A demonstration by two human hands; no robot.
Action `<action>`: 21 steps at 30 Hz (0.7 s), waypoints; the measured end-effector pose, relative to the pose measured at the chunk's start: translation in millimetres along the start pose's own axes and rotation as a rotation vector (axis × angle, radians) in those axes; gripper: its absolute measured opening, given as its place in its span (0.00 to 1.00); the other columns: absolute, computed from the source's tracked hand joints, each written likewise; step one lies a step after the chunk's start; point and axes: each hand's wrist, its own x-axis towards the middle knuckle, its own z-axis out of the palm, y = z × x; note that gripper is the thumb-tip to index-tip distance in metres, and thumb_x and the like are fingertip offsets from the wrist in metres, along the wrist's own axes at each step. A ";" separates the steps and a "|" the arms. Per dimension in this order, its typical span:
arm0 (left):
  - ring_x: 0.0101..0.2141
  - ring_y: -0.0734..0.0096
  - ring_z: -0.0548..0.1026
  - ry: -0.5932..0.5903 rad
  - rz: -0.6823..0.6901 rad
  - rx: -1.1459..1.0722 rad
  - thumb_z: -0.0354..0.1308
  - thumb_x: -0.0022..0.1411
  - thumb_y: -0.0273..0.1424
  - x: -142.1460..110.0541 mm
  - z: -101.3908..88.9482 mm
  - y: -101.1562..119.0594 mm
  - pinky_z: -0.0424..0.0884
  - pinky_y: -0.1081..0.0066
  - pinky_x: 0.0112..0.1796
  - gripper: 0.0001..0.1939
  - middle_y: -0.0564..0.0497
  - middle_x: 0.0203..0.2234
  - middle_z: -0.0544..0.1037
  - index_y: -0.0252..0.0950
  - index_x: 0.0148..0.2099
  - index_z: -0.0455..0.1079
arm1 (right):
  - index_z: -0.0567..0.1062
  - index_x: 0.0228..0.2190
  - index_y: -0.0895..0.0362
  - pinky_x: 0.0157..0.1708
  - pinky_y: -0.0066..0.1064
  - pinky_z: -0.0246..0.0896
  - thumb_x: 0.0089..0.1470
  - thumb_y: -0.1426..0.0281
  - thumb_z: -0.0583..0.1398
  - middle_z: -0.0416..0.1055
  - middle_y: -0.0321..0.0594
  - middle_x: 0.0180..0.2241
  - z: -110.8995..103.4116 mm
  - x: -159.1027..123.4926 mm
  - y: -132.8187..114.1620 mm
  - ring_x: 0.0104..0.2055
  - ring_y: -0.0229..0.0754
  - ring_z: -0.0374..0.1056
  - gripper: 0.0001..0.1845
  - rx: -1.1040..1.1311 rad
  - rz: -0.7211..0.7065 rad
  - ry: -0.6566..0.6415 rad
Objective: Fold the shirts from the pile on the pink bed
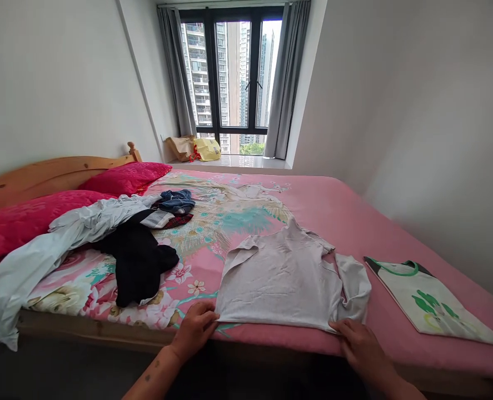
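A light grey long-sleeved shirt (277, 280) lies spread on the bed, its hem along the near edge and its collar pointing away from me. My left hand (197, 326) pinches the left corner of the hem. At the hem's right corner, my right hand (357, 341) has its fingers closed on the cloth. The right sleeve (352, 283) lies bent down beside the body of the shirt. On the left side, the cloth is folded over near the shoulder, and most of that sleeve is hidden.
Right of the shirt lies a folded white T-shirt (432, 297) with a green collar. Piled on the left are black clothing (140, 266), white cloth (75, 233) and denim (177, 201). Red pillows (123, 180) rest by the wooden headboard (58, 169). Bags (207, 149) stand on the windowsill.
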 end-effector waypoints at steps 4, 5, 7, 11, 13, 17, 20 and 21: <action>0.37 0.67 0.70 -0.155 0.120 -0.004 0.53 0.57 0.26 18.1 -11.8 -1.1 0.65 0.65 0.40 0.05 0.50 0.35 0.72 0.40 0.33 0.70 | 0.73 0.37 0.49 0.43 0.41 0.64 0.53 0.70 0.52 0.70 0.41 0.38 -19.1 42.3 -25.2 0.43 0.47 0.67 0.12 0.017 -0.025 0.027; 0.36 0.67 0.69 -0.182 0.140 -0.005 0.53 0.56 0.26 21.4 -13.0 -2.1 0.65 0.65 0.39 0.05 0.50 0.34 0.71 0.39 0.33 0.69 | 0.72 0.38 0.50 0.44 0.40 0.63 0.55 0.68 0.52 0.70 0.41 0.39 -23.1 58.1 -35.1 0.44 0.46 0.66 0.12 0.034 -0.037 0.041; 0.36 0.66 0.68 -0.202 0.160 0.007 0.52 0.55 0.25 24.2 -12.4 -4.5 0.63 0.64 0.39 0.05 0.49 0.34 0.70 0.39 0.33 0.67 | 0.70 0.41 0.52 0.46 0.38 0.62 0.57 0.66 0.50 0.69 0.42 0.40 -26.5 94.0 -57.6 0.45 0.45 0.65 0.12 0.064 -0.077 0.059; 0.36 0.64 0.66 -0.179 0.168 0.035 0.50 0.54 0.25 19.0 -4.2 -9.0 0.62 0.61 0.39 0.06 0.48 0.35 0.69 0.38 0.36 0.64 | 0.66 0.43 0.55 0.45 0.36 0.61 0.58 0.69 0.50 0.68 0.44 0.42 -9.3 174.0 -101.5 0.45 0.44 0.64 0.12 0.048 -0.176 0.050; 0.35 0.63 0.65 -0.164 0.164 0.040 0.50 0.55 0.25 15.6 -0.7 -10.8 0.62 0.61 0.39 0.05 0.48 0.35 0.69 0.38 0.35 0.64 | 0.65 0.43 0.56 0.45 0.34 0.59 0.56 0.72 0.52 0.67 0.44 0.43 8.8 212.2 -118.5 0.46 0.44 0.62 0.12 -0.041 -0.189 0.014; 0.35 0.64 0.65 -0.140 0.149 0.027 0.50 0.54 0.25 12.6 2.7 -14.7 0.62 0.61 0.38 0.05 0.48 0.34 0.68 0.38 0.34 0.64 | 0.64 0.46 0.57 0.43 0.33 0.57 0.52 0.73 0.55 0.65 0.46 0.45 47.9 271.4 -140.1 0.47 0.46 0.60 0.17 -0.309 -0.138 -0.151; 0.34 0.64 0.65 -0.133 0.149 0.022 0.51 0.54 0.26 11.2 4.7 -18.5 0.62 0.61 0.38 0.04 0.48 0.34 0.69 0.38 0.34 0.64 | 0.63 0.46 0.58 0.43 0.34 0.56 0.52 0.72 0.55 0.65 0.48 0.47 70.5 299.5 -147.0 0.50 0.49 0.59 0.18 -0.355 -0.116 -0.215; 0.34 0.64 0.65 -0.129 0.150 0.023 0.51 0.53 0.26 10.4 5.7 -19.8 0.63 0.61 0.38 0.04 0.48 0.33 0.69 0.38 0.34 0.64 | 0.64 0.45 0.58 0.42 0.34 0.55 0.51 0.73 0.56 0.65 0.49 0.47 76.2 307.6 -148.0 0.50 0.49 0.59 0.17 -0.348 -0.112 -0.226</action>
